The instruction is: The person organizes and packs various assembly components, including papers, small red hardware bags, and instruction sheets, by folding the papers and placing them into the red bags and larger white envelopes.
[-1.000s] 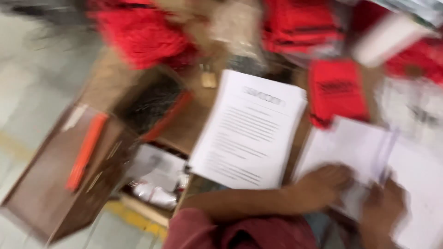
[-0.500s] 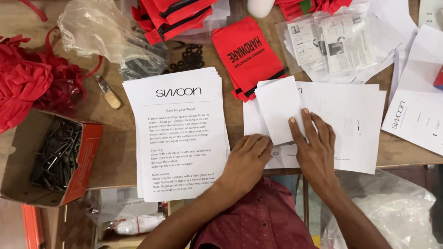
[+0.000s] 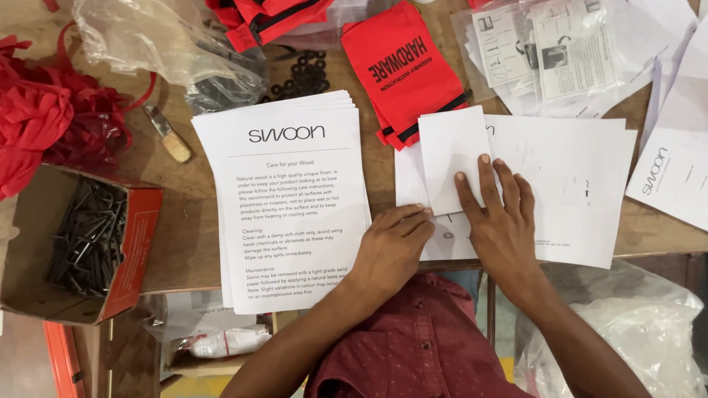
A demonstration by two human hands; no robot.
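Observation:
My left hand (image 3: 391, 247) rests flat at the lower left corner of a small folded white paper (image 3: 450, 155), fingers pointing right. My right hand (image 3: 501, 221) presses flat on the folded paper's lower right part, fingers spread and pointing up. The folded paper lies on a stack of large white sheets (image 3: 568, 191). Left of my hands sits a stack of printed white leaflets (image 3: 287, 199). A red fabric pouch (image 3: 402, 70) with black lettering lies just above the folded paper.
A cardboard box of black screws (image 3: 81, 239) stands at the left. Red fabric (image 3: 37, 118) is piled at the far left, with clear plastic bags (image 3: 147, 37) behind. Bagged instruction sheets (image 3: 538, 51) lie at the back right. A white plastic sack (image 3: 627, 332) is below the wooden table's edge.
The view swung and steadied from a blurred sideways look. Both hands stay on the white sheets; the left hand has flattened beside the folded paper and the right fingers have shifted slightly.

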